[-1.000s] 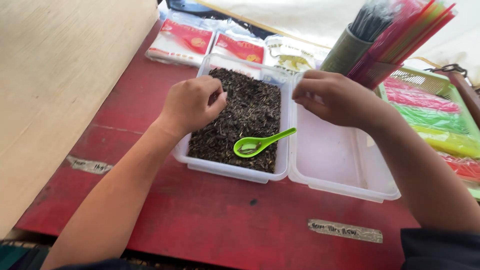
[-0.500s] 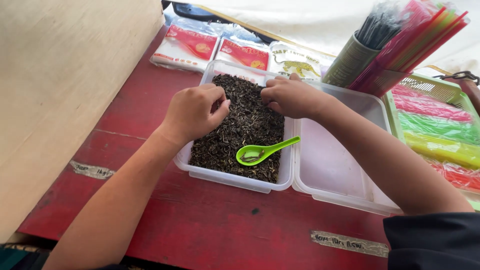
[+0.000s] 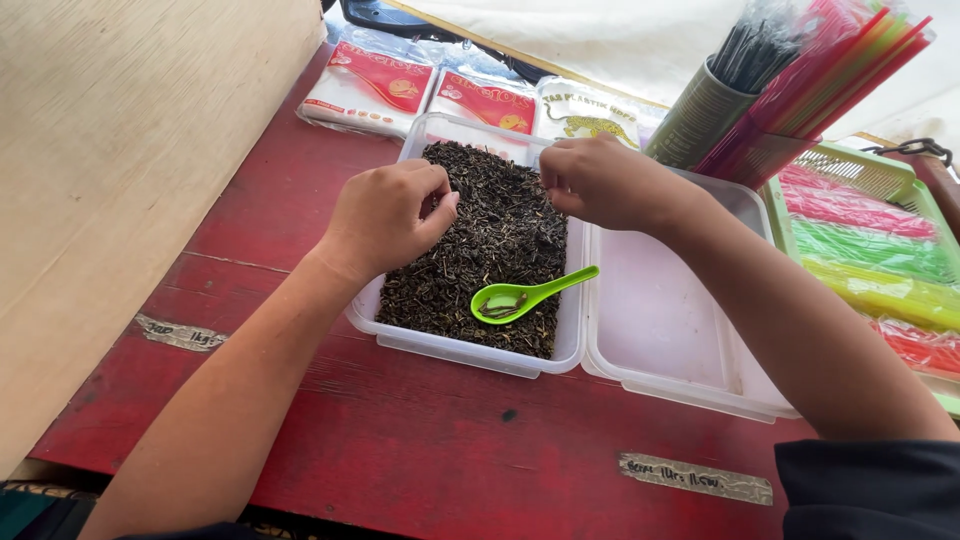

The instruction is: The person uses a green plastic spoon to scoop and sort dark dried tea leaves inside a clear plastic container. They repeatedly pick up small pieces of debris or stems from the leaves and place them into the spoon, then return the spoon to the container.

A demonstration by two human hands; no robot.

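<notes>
Red-painted wooden table (image 3: 300,230) carries a clear plastic tub (image 3: 470,352) of dark dried leaves (image 3: 480,240), with a green spoon (image 3: 528,296) lying on them at the near right. The left hand (image 3: 385,215) hovers curled over the leaves, fingertips pinched (whether it grips any cannot be told). The right hand (image 3: 600,180) is loosely closed at the tub's far rim, its hold unclear. Small, gentle pinches seem wisest, since leaves spill easily. An empty lid (image 3: 670,330) lies right; packets (image 3: 370,85) and a cup of straws (image 3: 790,70) stand far.
</notes>
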